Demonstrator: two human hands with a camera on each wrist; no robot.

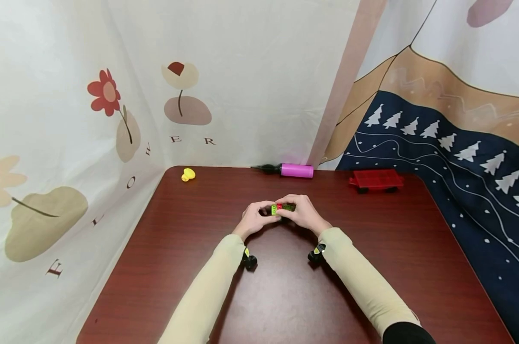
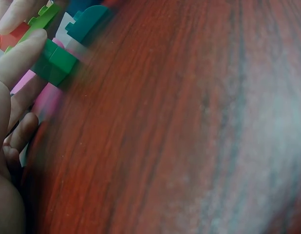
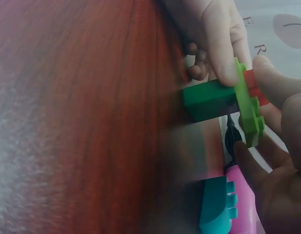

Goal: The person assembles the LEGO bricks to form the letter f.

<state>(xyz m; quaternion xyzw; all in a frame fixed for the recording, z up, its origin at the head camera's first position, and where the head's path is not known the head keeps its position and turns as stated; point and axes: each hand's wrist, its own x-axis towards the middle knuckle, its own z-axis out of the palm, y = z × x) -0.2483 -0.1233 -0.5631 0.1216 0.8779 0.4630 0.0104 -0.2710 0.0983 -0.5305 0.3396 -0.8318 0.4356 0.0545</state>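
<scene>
Over the middle of the table, both hands hold a small stack of toy building bricks. The left hand (image 1: 254, 220) pinches it from the left, its thumb pressing where a light green studded brick (image 3: 245, 109) meets a dark green brick (image 3: 206, 101). From the other side the right hand (image 1: 303, 213) grips the stack, its thumb against a red brick (image 3: 257, 90). Fingers partly cover the joined pieces. Close to the right hand is a teal brick (image 3: 214, 204) with a curved side and studs, apart from the stack.
A magenta hand pump (image 1: 297, 170) with a black nozzle lies along the table's back edge. A red toy wagon (image 1: 377, 179) stands at the back right, and a small yellow object (image 1: 188, 174) at the back left. Patterned cloth (image 1: 259, 81) hangs behind the table (image 1: 165, 277).
</scene>
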